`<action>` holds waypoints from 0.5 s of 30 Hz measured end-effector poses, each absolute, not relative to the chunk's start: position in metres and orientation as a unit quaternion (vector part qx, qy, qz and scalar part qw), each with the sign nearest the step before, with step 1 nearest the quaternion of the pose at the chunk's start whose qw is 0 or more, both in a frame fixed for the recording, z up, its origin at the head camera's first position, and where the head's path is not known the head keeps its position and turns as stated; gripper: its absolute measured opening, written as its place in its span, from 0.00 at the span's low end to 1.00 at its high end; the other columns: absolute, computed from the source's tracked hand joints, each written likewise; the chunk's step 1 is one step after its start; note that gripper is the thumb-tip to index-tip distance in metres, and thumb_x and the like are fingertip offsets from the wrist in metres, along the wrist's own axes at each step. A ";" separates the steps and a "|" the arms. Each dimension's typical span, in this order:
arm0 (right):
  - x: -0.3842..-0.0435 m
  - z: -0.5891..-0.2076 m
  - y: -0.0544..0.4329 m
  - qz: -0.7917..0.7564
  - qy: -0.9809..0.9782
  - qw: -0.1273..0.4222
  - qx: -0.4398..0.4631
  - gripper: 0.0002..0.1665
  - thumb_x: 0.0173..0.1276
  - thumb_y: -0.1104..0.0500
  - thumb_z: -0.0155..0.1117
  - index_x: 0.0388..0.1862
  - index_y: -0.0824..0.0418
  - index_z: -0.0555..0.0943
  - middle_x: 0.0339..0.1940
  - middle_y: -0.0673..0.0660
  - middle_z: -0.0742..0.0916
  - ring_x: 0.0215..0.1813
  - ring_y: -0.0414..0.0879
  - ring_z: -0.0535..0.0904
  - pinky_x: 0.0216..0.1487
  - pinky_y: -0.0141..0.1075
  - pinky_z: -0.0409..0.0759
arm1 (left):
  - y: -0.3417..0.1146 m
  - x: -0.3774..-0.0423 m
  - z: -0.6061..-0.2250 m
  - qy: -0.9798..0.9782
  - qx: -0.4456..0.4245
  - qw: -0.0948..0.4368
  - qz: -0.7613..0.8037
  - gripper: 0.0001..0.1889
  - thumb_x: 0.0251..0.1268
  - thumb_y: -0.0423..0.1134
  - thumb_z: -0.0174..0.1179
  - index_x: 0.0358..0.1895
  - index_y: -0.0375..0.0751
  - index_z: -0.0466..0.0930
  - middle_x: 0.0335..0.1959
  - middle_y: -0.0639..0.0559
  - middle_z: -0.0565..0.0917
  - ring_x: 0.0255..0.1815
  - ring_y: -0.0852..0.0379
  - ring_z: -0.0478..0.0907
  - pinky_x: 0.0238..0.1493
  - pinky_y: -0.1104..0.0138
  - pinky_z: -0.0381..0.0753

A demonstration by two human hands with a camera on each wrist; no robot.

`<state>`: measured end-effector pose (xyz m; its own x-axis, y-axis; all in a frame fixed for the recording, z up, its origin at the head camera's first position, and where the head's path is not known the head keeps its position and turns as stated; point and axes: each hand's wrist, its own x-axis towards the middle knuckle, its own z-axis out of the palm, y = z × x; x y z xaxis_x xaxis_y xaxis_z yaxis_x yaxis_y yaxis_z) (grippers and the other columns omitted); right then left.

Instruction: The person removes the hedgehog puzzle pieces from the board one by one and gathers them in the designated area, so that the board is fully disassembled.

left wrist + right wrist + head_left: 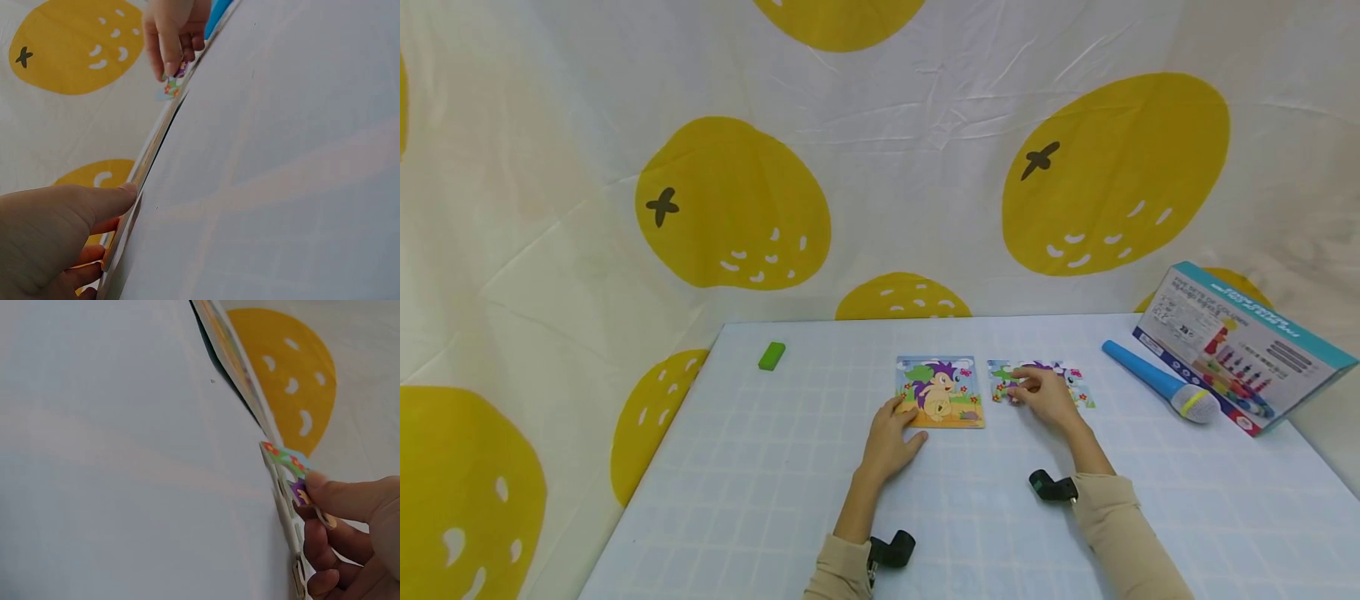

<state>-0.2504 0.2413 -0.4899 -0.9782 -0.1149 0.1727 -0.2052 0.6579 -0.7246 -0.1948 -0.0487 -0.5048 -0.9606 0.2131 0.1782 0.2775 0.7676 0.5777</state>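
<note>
A square picture board (951,387) showing a purple-haired hedgehog lies flat near the middle of the table. My left hand (889,442) rests at its lower left corner, fingers on the picture and thumb on the near side. Right of the board lie loose jigsaw pieces (1078,385) with a similar purple, green and flowered print. Over them, my right hand (1047,398) pinches a jigsaw piece (289,460) between thumb and fingers. That piece carries red flowers on green and a purple patch, and appears tilted in the right wrist view; the fingers cover part of it.
At the back left sits a green block (771,356). A blue toy microphone (1157,382) lies right of the pieces, beside a tilted printed box (1240,350) at the right edge. A white curtain with yellow fruit (733,204) hangs behind the checked tablecloth (760,483).
</note>
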 end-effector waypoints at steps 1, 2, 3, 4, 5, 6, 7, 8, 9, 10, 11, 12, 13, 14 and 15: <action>-0.250 -0.490 0.241 0.398 -0.911 0.053 0.092 0.17 0.61 0.63 0.66 0.47 0.71 0.80 0.30 0.60 0.85 0.31 0.46 0.76 0.31 0.35 0.73 | -0.049 -0.195 -0.505 -0.938 -0.133 0.053 -0.316 0.23 0.59 0.43 0.63 0.56 0.33 0.78 0.66 0.37 0.67 0.67 0.40 0.62 0.67 0.49 0.61; -0.250 -0.489 0.240 0.390 -0.914 0.050 0.096 0.17 0.61 0.63 0.66 0.47 0.71 0.81 0.31 0.60 0.85 0.31 0.47 0.77 0.31 0.35 0.73 | -0.049 -0.195 -0.505 -0.937 -0.136 0.055 -0.318 0.23 0.59 0.43 0.63 0.55 0.33 0.78 0.66 0.37 0.67 0.67 0.39 0.62 0.67 0.49 0.61; -0.251 -0.489 0.240 0.382 -0.918 0.046 0.101 0.17 0.61 0.63 0.66 0.48 0.71 0.81 0.32 0.61 0.85 0.32 0.47 0.77 0.31 0.35 0.73 | -0.049 -0.195 -0.505 -0.936 -0.138 0.056 -0.319 0.23 0.59 0.43 0.63 0.55 0.33 0.78 0.65 0.37 0.67 0.67 0.39 0.62 0.67 0.49 0.61; -0.251 -0.489 0.239 0.375 -0.920 0.042 0.106 0.17 0.61 0.63 0.65 0.48 0.71 0.81 0.33 0.61 0.85 0.32 0.47 0.76 0.31 0.35 0.73 | -0.050 -0.195 -0.505 -0.935 -0.140 0.057 -0.320 0.23 0.59 0.43 0.63 0.55 0.32 0.78 0.65 0.36 0.67 0.67 0.39 0.63 0.67 0.49 0.61; -0.251 -0.489 0.239 0.368 -0.923 0.036 0.109 0.17 0.62 0.63 0.65 0.48 0.70 0.81 0.34 0.60 0.85 0.32 0.46 0.76 0.31 0.35 0.73 | -0.050 -0.195 -0.505 -0.935 -0.140 0.056 -0.320 0.23 0.59 0.43 0.63 0.55 0.32 0.78 0.65 0.36 0.67 0.67 0.39 0.62 0.67 0.49 0.61; -0.252 -0.489 0.238 0.361 -0.925 0.030 0.112 0.17 0.62 0.62 0.65 0.49 0.70 0.81 0.34 0.60 0.85 0.31 0.45 0.75 0.30 0.34 0.73 | -0.050 -0.195 -0.505 -0.935 -0.141 0.055 -0.321 0.23 0.59 0.43 0.63 0.55 0.32 0.78 0.66 0.36 0.67 0.67 0.39 0.62 0.67 0.49 0.61; -0.252 -0.489 0.238 0.355 -0.927 0.024 0.116 0.18 0.62 0.63 0.65 0.49 0.70 0.81 0.34 0.60 0.85 0.30 0.45 0.74 0.29 0.34 0.72 | -0.050 -0.194 -0.504 -0.935 -0.141 0.054 -0.321 0.23 0.59 0.43 0.63 0.55 0.32 0.78 0.65 0.36 0.67 0.66 0.39 0.62 0.67 0.49 0.61; -0.253 -0.489 0.238 0.350 -0.929 0.019 0.121 0.18 0.63 0.63 0.64 0.50 0.70 0.81 0.34 0.59 0.85 0.29 0.44 0.73 0.28 0.33 0.71 | -0.049 -0.194 -0.504 -0.935 -0.141 0.053 -0.322 0.23 0.59 0.43 0.63 0.55 0.32 0.78 0.65 0.36 0.67 0.66 0.39 0.62 0.67 0.49 0.61; -0.253 -0.489 0.238 0.344 -0.930 0.013 0.125 0.17 0.63 0.63 0.64 0.50 0.70 0.81 0.34 0.59 0.84 0.28 0.43 0.72 0.27 0.32 0.70 | -0.049 -0.194 -0.504 -0.935 -0.140 0.053 -0.323 0.23 0.59 0.43 0.63 0.55 0.32 0.78 0.65 0.36 0.67 0.66 0.39 0.62 0.67 0.49 0.61; -0.253 -0.488 0.237 0.340 -0.932 0.009 0.129 0.17 0.63 0.63 0.64 0.50 0.69 0.81 0.33 0.59 0.84 0.26 0.42 0.71 0.25 0.32 0.69 | -0.049 -0.194 -0.503 -0.934 -0.140 0.053 -0.323 0.23 0.59 0.43 0.63 0.55 0.32 0.78 0.65 0.36 0.67 0.66 0.39 0.62 0.67 0.49 0.61; -0.253 -0.488 0.237 0.331 -0.934 0.008 0.135 0.17 0.63 0.64 0.64 0.50 0.69 0.81 0.34 0.59 0.84 0.25 0.42 0.70 0.24 0.32 0.68 | -0.049 -0.193 -0.503 -0.934 -0.140 0.053 -0.323 0.23 0.59 0.43 0.63 0.55 0.32 0.78 0.65 0.36 0.67 0.66 0.39 0.63 0.67 0.49 0.61; -0.253 -0.487 0.237 0.323 -0.936 0.009 0.140 0.16 0.62 0.64 0.64 0.49 0.68 0.82 0.34 0.59 0.84 0.25 0.41 0.69 0.24 0.32 0.67 | -0.049 -0.193 -0.503 -0.934 -0.139 0.053 -0.324 0.23 0.59 0.43 0.63 0.55 0.32 0.78 0.65 0.36 0.67 0.67 0.39 0.62 0.67 0.49 0.61; -0.253 -0.487 0.237 0.314 -0.938 0.011 0.145 0.16 0.62 0.64 0.64 0.49 0.67 0.82 0.35 0.60 0.84 0.25 0.41 0.68 0.25 0.32 0.66 | -0.049 -0.193 -0.502 -0.934 -0.139 0.053 -0.324 0.23 0.59 0.43 0.63 0.55 0.32 0.78 0.65 0.36 0.67 0.67 0.39 0.62 0.67 0.49 0.61; -0.253 -0.486 0.236 0.307 -0.940 0.015 0.147 0.15 0.62 0.64 0.64 0.48 0.66 0.83 0.37 0.60 0.85 0.25 0.42 0.68 0.26 0.33 0.66 | -0.049 -0.193 -0.502 -0.934 -0.138 0.052 -0.324 0.23 0.59 0.43 0.63 0.55 0.32 0.78 0.66 0.37 0.67 0.67 0.39 0.62 0.67 0.49 0.61; -0.252 -0.486 0.236 0.300 -0.942 0.019 0.149 0.15 0.61 0.64 0.64 0.48 0.65 0.83 0.38 0.61 0.84 0.26 0.43 0.68 0.27 0.35 0.65 | -0.049 -0.193 -0.502 -0.935 -0.138 0.053 -0.323 0.23 0.59 0.43 0.63 0.55 0.32 0.78 0.65 0.36 0.67 0.67 0.39 0.62 0.67 0.49 0.61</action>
<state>-0.2524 0.2361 -0.4860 -0.9549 -0.2697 0.1245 -0.2920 0.7754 -0.5599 -0.1934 -0.0494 -0.5025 -0.9561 0.2245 0.1883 0.2929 0.7534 0.5887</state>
